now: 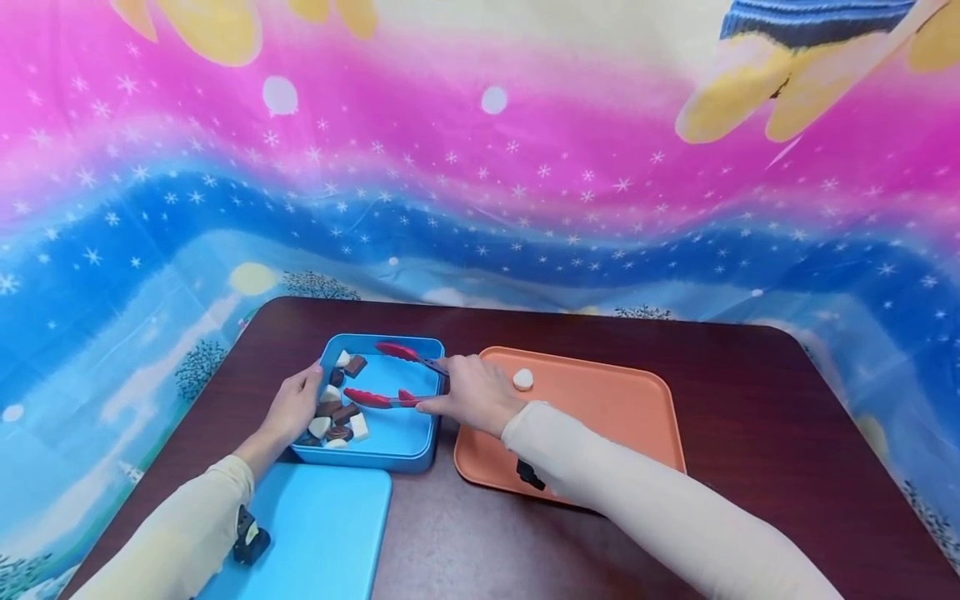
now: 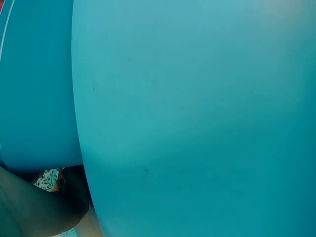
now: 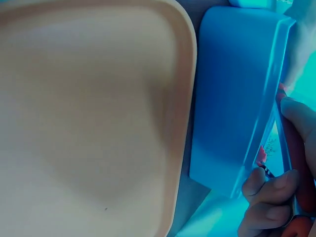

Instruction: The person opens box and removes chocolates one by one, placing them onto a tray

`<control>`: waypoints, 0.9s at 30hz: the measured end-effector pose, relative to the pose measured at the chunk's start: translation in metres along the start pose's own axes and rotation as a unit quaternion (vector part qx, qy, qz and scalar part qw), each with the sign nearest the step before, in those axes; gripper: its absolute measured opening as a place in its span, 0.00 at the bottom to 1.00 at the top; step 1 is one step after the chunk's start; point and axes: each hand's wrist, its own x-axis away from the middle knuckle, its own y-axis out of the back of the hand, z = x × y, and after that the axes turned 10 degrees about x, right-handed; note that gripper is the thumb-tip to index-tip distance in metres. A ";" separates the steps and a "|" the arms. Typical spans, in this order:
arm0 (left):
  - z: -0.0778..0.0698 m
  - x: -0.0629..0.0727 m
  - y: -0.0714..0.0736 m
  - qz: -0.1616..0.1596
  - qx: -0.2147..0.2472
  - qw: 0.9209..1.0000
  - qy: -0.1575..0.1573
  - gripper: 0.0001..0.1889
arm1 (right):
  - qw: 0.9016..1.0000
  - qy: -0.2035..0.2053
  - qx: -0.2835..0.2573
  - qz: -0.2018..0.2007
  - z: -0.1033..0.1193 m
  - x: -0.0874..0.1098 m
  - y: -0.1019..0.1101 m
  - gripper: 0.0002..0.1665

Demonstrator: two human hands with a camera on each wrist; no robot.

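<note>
My right hand (image 1: 476, 396) grips a pair of red-tipped tongs (image 1: 372, 400) over the blue box (image 1: 427, 454). The tongs' arms stand spread, with no piece between their tips. In the right wrist view, fingers (image 3: 279, 187) curl round the red tongs handle (image 3: 298, 158). Several brown and white chocolates (image 1: 360, 427) lie along the left side of the box. My left hand (image 1: 288, 408) holds the box's left wall; its grip is partly hidden. One white chocolate (image 1: 522, 380) sits on the orange tray (image 1: 600, 400).
A light blue lid (image 1: 322, 525) lies flat in front of the box, under the left forearm. The tray stands right of the box with a narrow gap between them, and the right forearm crosses it. Behind the dark table (image 1: 720, 367) hangs a printed cloth (image 1: 480, 183).
</note>
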 end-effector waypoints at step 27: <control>-0.001 -0.001 -0.001 -0.006 0.004 1.000 0.014 0.35 | 0.998 -0.027 0.050 0.011 0.019 -0.019 -0.009 0.43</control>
